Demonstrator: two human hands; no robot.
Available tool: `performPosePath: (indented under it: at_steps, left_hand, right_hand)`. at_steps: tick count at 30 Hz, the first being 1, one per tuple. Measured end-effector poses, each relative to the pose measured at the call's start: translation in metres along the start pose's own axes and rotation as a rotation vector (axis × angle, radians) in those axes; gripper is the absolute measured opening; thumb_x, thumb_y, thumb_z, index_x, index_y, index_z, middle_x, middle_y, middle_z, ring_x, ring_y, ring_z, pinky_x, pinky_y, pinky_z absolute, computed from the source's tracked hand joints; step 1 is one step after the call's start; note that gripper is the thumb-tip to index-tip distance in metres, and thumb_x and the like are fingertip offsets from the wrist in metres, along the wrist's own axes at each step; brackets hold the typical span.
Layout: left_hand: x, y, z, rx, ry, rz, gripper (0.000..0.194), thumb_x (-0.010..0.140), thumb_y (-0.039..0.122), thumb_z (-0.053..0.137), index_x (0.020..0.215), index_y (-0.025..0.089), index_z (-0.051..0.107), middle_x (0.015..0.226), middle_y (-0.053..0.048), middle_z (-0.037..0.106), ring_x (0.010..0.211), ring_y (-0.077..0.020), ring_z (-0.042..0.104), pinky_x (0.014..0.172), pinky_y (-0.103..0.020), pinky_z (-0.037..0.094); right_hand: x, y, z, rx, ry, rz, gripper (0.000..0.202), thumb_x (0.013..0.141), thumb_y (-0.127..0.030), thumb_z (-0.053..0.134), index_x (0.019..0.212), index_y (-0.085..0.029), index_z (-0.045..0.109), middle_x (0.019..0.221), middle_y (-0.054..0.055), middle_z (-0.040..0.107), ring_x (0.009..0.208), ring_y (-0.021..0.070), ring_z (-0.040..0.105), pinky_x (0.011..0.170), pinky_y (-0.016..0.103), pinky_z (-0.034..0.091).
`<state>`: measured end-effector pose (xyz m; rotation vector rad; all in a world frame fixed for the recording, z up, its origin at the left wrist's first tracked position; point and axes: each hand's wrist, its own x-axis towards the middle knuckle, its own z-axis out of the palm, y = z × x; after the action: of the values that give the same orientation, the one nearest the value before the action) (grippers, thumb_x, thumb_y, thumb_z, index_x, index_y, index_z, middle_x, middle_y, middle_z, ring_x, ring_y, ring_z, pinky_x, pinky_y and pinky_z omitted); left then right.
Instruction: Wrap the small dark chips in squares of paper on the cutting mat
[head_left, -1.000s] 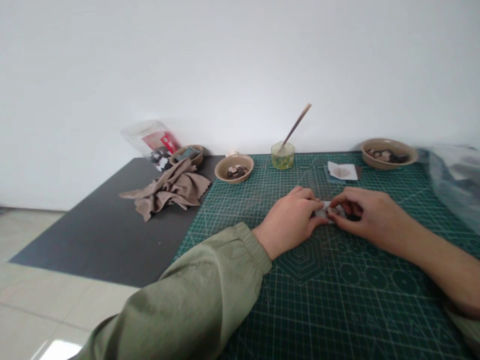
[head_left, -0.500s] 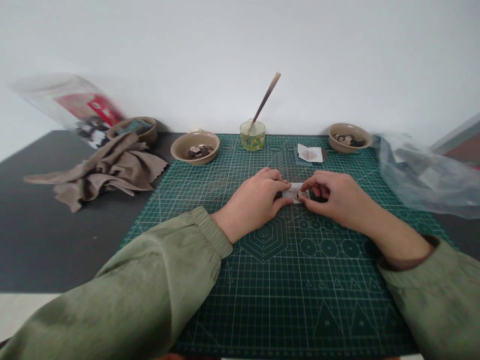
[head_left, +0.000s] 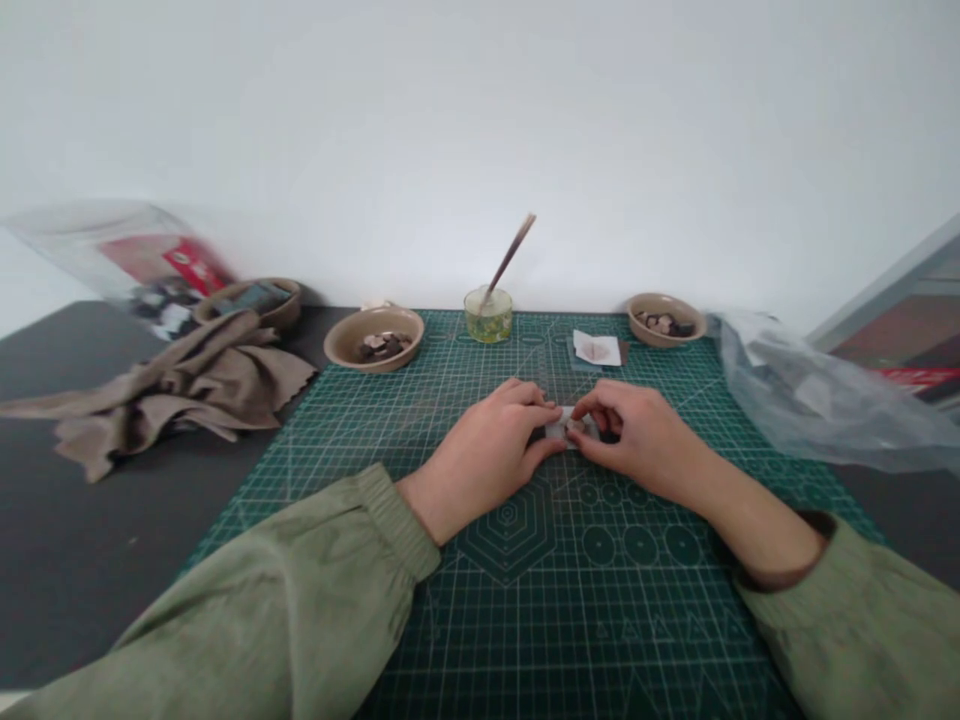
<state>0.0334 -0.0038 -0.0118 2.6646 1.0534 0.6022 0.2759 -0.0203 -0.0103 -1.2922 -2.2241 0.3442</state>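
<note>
A small white piece of paper [head_left: 555, 430] lies on the green cutting mat [head_left: 480, 640] between my two hands. My left hand [head_left: 495, 435] holds its left side, thumb at the near edge and fingers at the far edge. Thumb and fingertips of my right hand [head_left: 637, 430] close on a small, pale, roundish piece [head_left: 576, 427] over the paper. Its exact kind is too small to tell, and my right fingers cover part of it. Both hands rest low over the mat.
Behind stand a bowl of dark and pale pieces [head_left: 352, 345], a glass cup [head_left: 487, 328] with a brush [head_left: 517, 245], and a second bowl [head_left: 637, 325]. White paper [head_left: 598, 349] lies near it. Brown cloth [head_left: 202, 385] is left, a plastic bag [head_left: 832, 420] right.
The camera view has shifted, so everything sits lower and further left. My right hand has moved the small piece slightly left over the paper. My left hand keeps its hold.
</note>
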Motion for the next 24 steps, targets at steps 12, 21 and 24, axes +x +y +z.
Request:
performPosePath:
  at_steps: [12,21,24]
  left_hand:
    - [0.0023,-0.0020,0.0007,-0.002,0.011,0.027,0.031,0.107,0.035,0.073,0.133,0.019,0.080,0.123,-0.011,0.076,0.123,-0.0292,0.069,0.111,-0.047,0.057]
    - [0.0037,-0.0005,-0.0015,0.003,0.016,0.012,0.032,0.105,0.037,0.074,0.130,0.018,0.081,0.123,-0.011,0.075,0.122,-0.0296,0.069,0.112,-0.048,0.055]
    - [0.0037,-0.0011,-0.0012,0.000,0.019,0.017,0.031,0.105,0.038,0.073,0.130,0.020,0.081,0.123,-0.010,0.075,0.120,-0.0291,0.069,0.110,-0.048,0.055]
  right_hand:
    - [0.0002,-0.0018,-0.0052,0.000,-0.031,-0.010,0.010,0.088,-0.022,0.080,0.097,-0.018,0.079,0.076,0.001,0.065,0.067,0.0163,0.057,0.064,0.031,0.041]
    - [0.0021,-0.0033,-0.0083,-0.004,-0.029,0.017,0.011,0.088,-0.024,0.081,0.097,-0.018,0.080,0.077,0.001,0.066,0.066,0.0161,0.056,0.065,0.032,0.040]
    - [0.0016,-0.0021,-0.0090,-0.017,-0.030,0.048,0.011,0.089,-0.027,0.082,0.096,-0.019,0.080,0.074,0.000,0.064,0.065,0.0158,0.054,0.065,0.033,0.039]
